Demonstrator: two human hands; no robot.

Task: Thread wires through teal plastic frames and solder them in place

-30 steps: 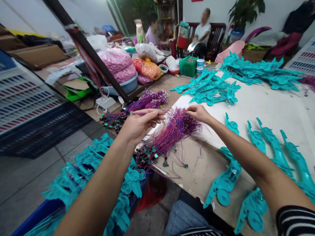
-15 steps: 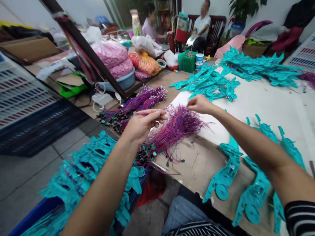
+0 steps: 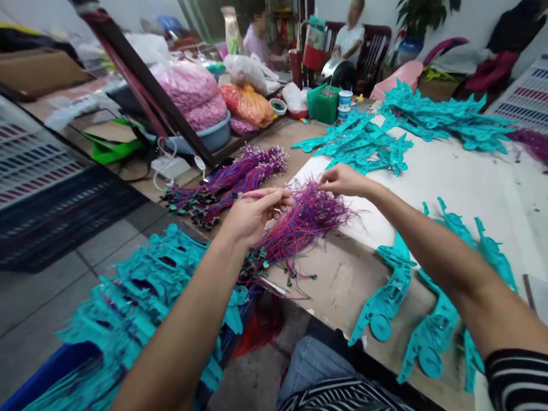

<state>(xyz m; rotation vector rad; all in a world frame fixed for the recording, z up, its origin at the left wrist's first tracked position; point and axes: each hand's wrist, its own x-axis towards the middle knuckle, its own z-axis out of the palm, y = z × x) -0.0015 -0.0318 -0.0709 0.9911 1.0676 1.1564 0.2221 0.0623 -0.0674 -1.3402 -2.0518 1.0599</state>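
Nearest: my jeans [image 3: 303, 365], and my striped sleeve [image 3: 520, 374] on the right. Blue bin [image 3: 72, 355] low left, heaped with teal plastic parts [image 3: 141, 302], partly behind my left forearm. On the right, a loose row of teal pieces [image 3: 387, 294] lies on the table [image 3: 331, 282], some hidden by my right arm.

Wire pile [image 3: 306, 225], red/blue/purple, sits at the table edge between those two; dark and green ends toward me, loose ends away.

Left hand [image 3: 259, 216]: just over the pile's left side, thumb and fingers closed on a few red and blue wires [image 3: 253, 196]. Right hand [image 3: 345, 181]: at the pile's far end, fingers curled, tips close together. Can't tell if they meet or have a wire.

Beyond the left hand: more wire bundles [image 3: 246, 176], then a white power strip [image 3: 171, 167]. Further: teal stacks [image 3: 440, 114] partly on a white sheet [image 3: 462, 177], green box [image 3: 324, 104], pink bags [image 3: 192, 100] in a blue basin [image 3: 216, 137].

Back of room: two people, both seated.
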